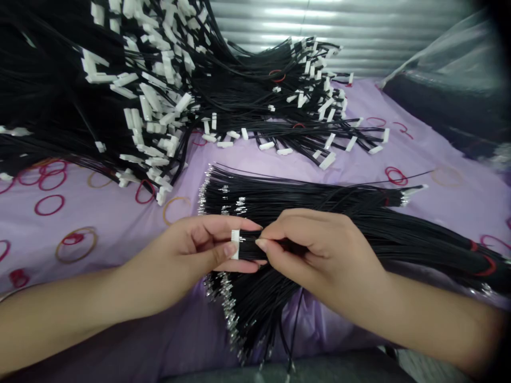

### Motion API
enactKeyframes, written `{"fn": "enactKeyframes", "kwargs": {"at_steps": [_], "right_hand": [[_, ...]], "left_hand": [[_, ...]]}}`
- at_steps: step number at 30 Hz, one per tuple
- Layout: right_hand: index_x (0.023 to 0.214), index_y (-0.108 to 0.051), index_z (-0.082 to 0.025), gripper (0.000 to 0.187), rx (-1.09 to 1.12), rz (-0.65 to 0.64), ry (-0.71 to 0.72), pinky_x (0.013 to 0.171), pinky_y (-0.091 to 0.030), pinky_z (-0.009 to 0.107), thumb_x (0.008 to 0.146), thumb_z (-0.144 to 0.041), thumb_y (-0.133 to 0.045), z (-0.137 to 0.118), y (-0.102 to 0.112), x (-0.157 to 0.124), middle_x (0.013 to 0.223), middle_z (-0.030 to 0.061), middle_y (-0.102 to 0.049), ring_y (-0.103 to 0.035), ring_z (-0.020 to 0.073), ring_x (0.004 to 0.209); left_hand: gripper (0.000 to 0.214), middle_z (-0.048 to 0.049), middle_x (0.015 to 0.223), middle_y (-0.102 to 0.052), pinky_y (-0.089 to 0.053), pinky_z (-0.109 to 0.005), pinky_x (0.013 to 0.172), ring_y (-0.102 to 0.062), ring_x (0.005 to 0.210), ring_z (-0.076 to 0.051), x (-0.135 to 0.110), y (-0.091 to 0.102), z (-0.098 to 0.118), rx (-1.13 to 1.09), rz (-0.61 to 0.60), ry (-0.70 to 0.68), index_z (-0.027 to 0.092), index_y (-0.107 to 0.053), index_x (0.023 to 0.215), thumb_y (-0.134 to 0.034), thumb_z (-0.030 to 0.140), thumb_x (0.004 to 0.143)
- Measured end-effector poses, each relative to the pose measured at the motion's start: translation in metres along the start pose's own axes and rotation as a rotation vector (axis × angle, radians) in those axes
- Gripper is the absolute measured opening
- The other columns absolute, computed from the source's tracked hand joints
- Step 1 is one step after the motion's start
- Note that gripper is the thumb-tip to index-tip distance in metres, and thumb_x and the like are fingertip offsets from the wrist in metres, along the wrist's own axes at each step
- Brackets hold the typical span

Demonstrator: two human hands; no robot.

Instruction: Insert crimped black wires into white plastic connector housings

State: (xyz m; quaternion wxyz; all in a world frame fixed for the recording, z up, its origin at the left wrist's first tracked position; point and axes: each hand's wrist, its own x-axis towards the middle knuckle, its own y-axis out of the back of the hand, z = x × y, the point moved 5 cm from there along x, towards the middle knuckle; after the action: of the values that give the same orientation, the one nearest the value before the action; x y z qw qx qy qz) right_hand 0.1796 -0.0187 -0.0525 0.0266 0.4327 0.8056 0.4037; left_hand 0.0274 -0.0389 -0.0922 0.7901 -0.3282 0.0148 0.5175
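Observation:
My left hand pinches a white connector housing between thumb and fingers, with several black wires running out of it to the right. Close beside it, my right hand has thumb and forefinger pressed together on a black wire whose silver end points at the connector. Below both hands a fanned bundle of black wires lies on the purple cloth, its crimped silver terminals toward the left. The palm side of my right hand is hidden.
Black cables with white connectors are heaped at the back left, and a flatter pile lies behind the hands. Red and tan rubber bands are scattered on the purple cloth. A clear plastic bag stands at the back right.

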Motion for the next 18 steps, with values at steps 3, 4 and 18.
{"fn": "enactKeyframes", "kwargs": {"at_steps": [3,4,18], "right_hand": [[0.079,-0.073,-0.009,0.018,-0.014,0.012,-0.003,0.056,-0.041,0.019,0.090,-0.010,-0.059,0.001,-0.003,-0.001,0.069,0.0017,-0.064,-0.055,0.0075,0.062],[0.080,-0.073,-0.009,0.018,-0.018,0.015,-0.002,0.057,-0.042,0.019,0.090,-0.010,-0.058,0.001,-0.004,-0.001,0.070,0.0021,-0.064,-0.056,0.0080,0.063],[0.082,-0.070,-0.009,0.023,-0.130,0.079,0.057,0.061,-0.045,0.024,0.095,-0.015,-0.053,-0.005,-0.017,-0.004,0.072,0.0036,-0.062,-0.055,0.0112,0.066]], "left_hand": [[0.030,0.0065,0.091,-0.081,-0.062,-0.016,0.079,-0.078,0.085,-0.012,0.000,-0.003,0.003,0.011,0.028,0.007,0.026,-0.081,0.096,-0.070,0.000,0.084],[0.031,0.0067,0.091,-0.081,-0.062,-0.016,0.079,-0.078,0.085,-0.012,0.000,-0.003,0.004,0.013,0.030,0.002,0.026,-0.081,0.096,-0.070,0.000,0.084],[0.033,0.0044,0.090,-0.082,-0.062,-0.020,0.081,-0.077,0.086,-0.012,-0.002,-0.002,0.002,0.084,0.056,-0.035,0.028,-0.081,0.096,-0.067,0.000,0.084]]}}
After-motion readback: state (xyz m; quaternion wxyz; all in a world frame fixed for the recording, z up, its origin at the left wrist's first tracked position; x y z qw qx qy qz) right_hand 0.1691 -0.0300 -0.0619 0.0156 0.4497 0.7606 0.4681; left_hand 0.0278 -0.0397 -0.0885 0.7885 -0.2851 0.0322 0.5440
